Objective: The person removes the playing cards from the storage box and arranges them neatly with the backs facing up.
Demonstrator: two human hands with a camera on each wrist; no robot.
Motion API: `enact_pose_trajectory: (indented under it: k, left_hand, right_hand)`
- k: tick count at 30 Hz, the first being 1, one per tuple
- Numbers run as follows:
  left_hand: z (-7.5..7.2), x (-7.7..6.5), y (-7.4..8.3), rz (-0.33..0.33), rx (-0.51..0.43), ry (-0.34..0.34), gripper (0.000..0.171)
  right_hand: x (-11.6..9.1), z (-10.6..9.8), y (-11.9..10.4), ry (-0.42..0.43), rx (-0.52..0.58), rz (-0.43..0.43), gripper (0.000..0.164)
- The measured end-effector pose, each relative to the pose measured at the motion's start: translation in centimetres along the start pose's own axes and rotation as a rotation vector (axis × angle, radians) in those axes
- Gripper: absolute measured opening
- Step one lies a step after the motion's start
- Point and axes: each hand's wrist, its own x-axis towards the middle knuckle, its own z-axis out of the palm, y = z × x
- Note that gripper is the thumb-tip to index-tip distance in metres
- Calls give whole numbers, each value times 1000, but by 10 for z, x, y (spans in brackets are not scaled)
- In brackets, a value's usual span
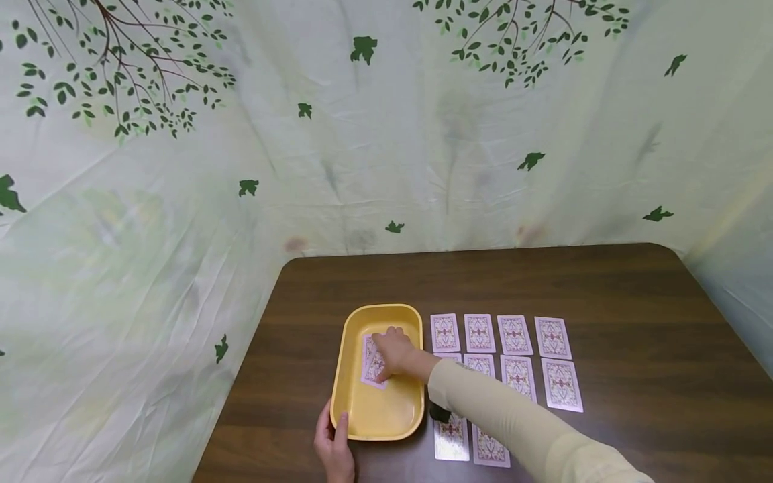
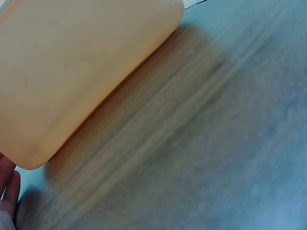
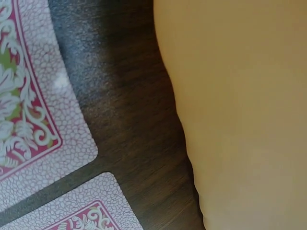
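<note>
A yellow tray (image 1: 374, 422) stands on the table, and a patterned playing card (image 1: 370, 365) lies face down inside it. Reaching over the tray's right rim, my right hand (image 1: 397, 352) holds that card, thumb toward its near edge and fingers toward its far edge; the hand covers the card's right part. My left hand (image 1: 335, 446) grips the tray's near left corner, thumb at the rim and fingers along the outside. In the left wrist view, the tray's side wall (image 2: 86, 62) fills the upper left, with fingertips of the left hand (image 2: 9, 189) beside its corner.
To the right of the tray, several face-down playing cards (image 1: 514, 335) lie in rows on the dark wooden table (image 1: 640, 322). My right sleeve (image 1: 513, 409) passes over some of them. A leaf-patterned cloth (image 1: 423, 154) hangs behind the table.
</note>
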Motion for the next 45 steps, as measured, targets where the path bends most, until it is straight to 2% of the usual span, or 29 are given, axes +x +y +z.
enact_pose_trajectory:
  k: [5,10,14,24,28,31,34,37,41,45]
  left_hand:
    - [1,1,-1,4,-5,-6,32]
    - [2,3,0,4,-6,-8,32]
    - [2,3,0,6,-9,-2,32]
    - [0,1,1,-18,18,12,31]
    - [0,1,-1,-24,19,14,31]
    - [0,1,-2,-22,14,15,31]
    - [1,1,2,-17,1,17,31]
    - [3,1,12,-12,-14,14,30]
    - [6,2,24,-4,-29,6,30]
    - [8,2,28,2,-26,8,29]
  right_hand:
    - [-1,0,1,22,69,77,98]
    - [-1,-4,2,44,62,76,99]
    - [-4,-5,0,44,-12,34,91]
    - [-8,2,-12,56,-220,-50,58]
    - [-8,4,-15,55,-238,-60,50]
    - [-8,4,-14,56,-207,-73,48]
    - [-9,4,-13,60,-160,-96,54]
    - [-11,3,-13,76,-123,-128,66]
    - [-13,5,-14,109,-129,-160,78]
    - [-14,6,-17,111,-179,-153,79]
